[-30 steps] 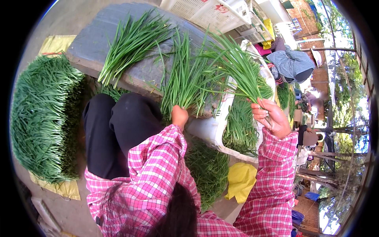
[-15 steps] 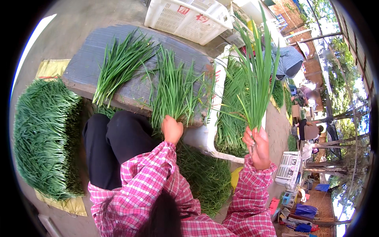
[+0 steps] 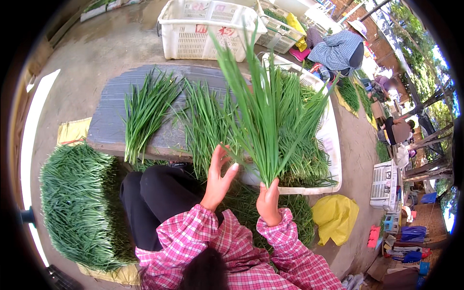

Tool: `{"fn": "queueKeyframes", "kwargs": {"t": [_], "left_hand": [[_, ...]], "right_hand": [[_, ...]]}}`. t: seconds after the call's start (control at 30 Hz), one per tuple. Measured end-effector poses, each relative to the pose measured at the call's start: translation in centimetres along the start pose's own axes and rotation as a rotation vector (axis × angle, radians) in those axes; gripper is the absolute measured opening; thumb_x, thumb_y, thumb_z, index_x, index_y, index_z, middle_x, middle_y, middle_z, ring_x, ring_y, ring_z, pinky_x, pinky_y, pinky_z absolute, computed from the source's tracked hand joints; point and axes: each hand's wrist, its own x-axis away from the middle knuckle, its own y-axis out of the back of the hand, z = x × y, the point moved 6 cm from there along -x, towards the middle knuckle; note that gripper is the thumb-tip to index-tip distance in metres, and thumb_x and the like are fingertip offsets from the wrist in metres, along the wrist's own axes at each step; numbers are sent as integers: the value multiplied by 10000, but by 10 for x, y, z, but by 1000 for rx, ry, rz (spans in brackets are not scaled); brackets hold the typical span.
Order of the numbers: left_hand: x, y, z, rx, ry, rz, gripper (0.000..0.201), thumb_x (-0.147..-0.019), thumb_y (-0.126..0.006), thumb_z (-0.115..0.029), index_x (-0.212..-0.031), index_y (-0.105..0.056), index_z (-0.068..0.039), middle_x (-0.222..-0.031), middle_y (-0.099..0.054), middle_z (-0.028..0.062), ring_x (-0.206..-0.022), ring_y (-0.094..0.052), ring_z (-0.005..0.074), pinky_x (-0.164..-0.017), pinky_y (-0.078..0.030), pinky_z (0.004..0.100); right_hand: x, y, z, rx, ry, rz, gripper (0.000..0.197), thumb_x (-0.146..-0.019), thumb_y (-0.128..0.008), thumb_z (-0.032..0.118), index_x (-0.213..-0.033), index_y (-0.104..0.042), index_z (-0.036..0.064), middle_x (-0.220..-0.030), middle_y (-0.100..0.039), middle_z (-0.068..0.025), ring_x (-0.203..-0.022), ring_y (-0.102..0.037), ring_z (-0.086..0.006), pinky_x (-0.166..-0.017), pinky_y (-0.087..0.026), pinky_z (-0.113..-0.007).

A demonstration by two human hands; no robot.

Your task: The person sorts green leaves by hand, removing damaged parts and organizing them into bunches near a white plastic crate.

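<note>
1. The fingers of our right hand (image 3: 268,202) are clenched around the base of a bunch of green chives (image 3: 263,121), which stands upright with its leaves fanning out above the hand.
2. The fingers of our left hand (image 3: 218,178) are released and spread, with the fingertips touching the lower left leaves of the held bunch; this hand grips nothing.
3. We hold the bunch in front of our body, above the near edge of the grey table (image 3: 111,113) and in front of a white tub (image 3: 333,145) filled with more chives.
4. Two loose bunches lie flat on the table: one chive bundle (image 3: 145,113) to the left, and a second bundle (image 3: 205,123) just beside our left hand.
5. A large stack of trimmed chives (image 3: 77,203) lies on yellow sheeting to our left, on the ground.
6. Our pink checked sleeves (image 3: 193,237) and black trousers (image 3: 154,198) fill the lower centre of the view.
7. A yellow bag (image 3: 336,217) lies on the ground to the right of the tub.
8. A white plastic crate (image 3: 208,29) stands beyond the table, and a person in a blue checked shirt (image 3: 338,48) crouches further back on the right.
</note>
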Motion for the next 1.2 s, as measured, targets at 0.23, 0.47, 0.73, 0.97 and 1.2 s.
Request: {"fn": "queueKeyframes", "kwargs": {"t": [0.23, 0.47, 0.73, 0.97, 1.2], "left_hand": [[4, 8, 2, 265, 135, 51, 767, -705, -637, -167, -1273, -144, -19, -1255, -291, 127, -1145, -311, 227, -945, -261, 336], [5, 4, -12, 322, 213, 110, 658, -670, -642, -64, -1217, -281, -16, -1123, -412, 90, -1017, -426, 178, -892, -327, 319], [4, 1, -17, 385, 197, 80, 691, -651, -654, -79, -1225, -279, 3, -1092, -436, 76, -988, -441, 168, -872, -339, 304], [3, 16, -6, 500, 304, -129, 392, -788, -474, -94, -1150, -364, 9, -1082, -454, 92, -987, -450, 187, -848, -362, 316], [-1, 9, -14, 521, 254, -90, 444, -791, -493, -130, -1172, -321, 18, -1108, -438, 133, -980, -462, 234, -843, -391, 364]], "right_hand": [[13, -29, 11, 257, 183, -90, 391, -691, -421, -77, -1077, -371, -52, -886, -492, -217, -775, -500, -373, -653, -400, -412], [8, -33, 11, 302, 215, -137, 406, -672, -410, -90, -1072, -397, -17, -862, -475, -170, -754, -475, -334, -646, -390, -394], [10, -32, 12, 310, 246, -188, 432, -649, -447, -88, -1065, -437, 28, -870, -468, -146, -761, -465, -307, -663, -381, -385], [18, -38, 11, 269, 336, -279, 522, -576, -477, -108, -1062, -464, 82, -864, -451, -126, -751, -462, -280, -650, -364, -369], [18, -35, 11, 261, 349, -308, 536, -558, -479, -108, -1055, -473, 91, -866, -454, -119, -745, -465, -273, -649, -363, -363]]}}
